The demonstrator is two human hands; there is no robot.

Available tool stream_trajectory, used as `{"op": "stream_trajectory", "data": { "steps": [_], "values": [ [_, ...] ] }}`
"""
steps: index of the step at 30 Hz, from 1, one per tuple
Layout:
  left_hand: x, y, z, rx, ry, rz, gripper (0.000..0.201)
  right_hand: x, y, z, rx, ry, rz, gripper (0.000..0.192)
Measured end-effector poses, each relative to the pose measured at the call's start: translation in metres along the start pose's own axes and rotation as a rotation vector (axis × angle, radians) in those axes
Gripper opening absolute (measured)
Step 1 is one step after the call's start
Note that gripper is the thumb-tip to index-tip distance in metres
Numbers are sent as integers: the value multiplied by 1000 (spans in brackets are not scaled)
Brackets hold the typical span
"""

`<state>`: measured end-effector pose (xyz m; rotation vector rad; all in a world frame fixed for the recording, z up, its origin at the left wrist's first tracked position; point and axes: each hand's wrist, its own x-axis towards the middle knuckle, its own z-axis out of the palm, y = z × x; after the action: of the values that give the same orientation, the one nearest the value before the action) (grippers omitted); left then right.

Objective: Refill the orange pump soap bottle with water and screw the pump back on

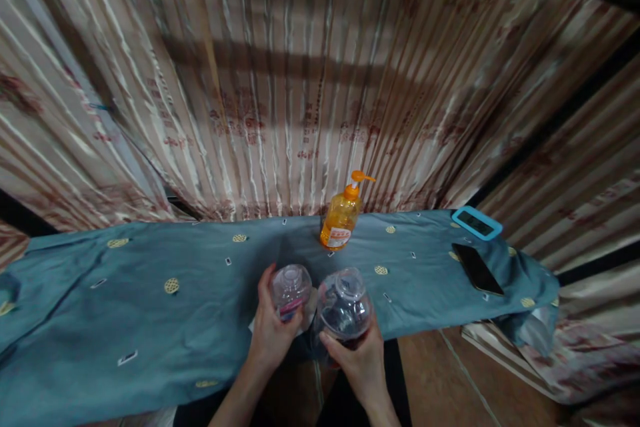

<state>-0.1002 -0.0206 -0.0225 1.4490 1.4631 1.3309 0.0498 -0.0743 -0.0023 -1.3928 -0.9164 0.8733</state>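
Observation:
My left hand point(274, 330) is closed around a small clear plastic container point(291, 282) with a rounded top and something pink low on it. Beside it, my right hand point(357, 353) grips a larger clear plastic container point(345, 307), thumb on its near side. Both are held side by side over the near edge of the cloth-covered table. A pale, whitish piece shows between them beneath the smaller one; what it is I cannot tell. Behind the containers stands an orange pump bottle point(341, 217), upright, with a white and red label and its spout pointing right.
A blue-green patterned cloth point(170, 320) covers the long table. At its right end lie a black phone point(477, 269) and a blue-framed device with a dark display point(477, 222). Striped, flowered curtains point(280, 80) hang behind the table. Tiled floor point(440, 373) shows below.

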Motion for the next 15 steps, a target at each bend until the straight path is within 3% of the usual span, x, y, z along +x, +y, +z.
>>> {"op": "stream_trajectory", "data": {
  "steps": [5,9,15],
  "values": [
    [-2,-5,1,20,6,-20,74,-4,29,-4,-139,-43,-2,74],
    [0,-5,1,18,-10,7,63,-7,54,-8,-197,8,-40,76],
    [3,-3,0,42,-1,38,58,-11,60,-7,-255,-37,24,50]
  ]
}}
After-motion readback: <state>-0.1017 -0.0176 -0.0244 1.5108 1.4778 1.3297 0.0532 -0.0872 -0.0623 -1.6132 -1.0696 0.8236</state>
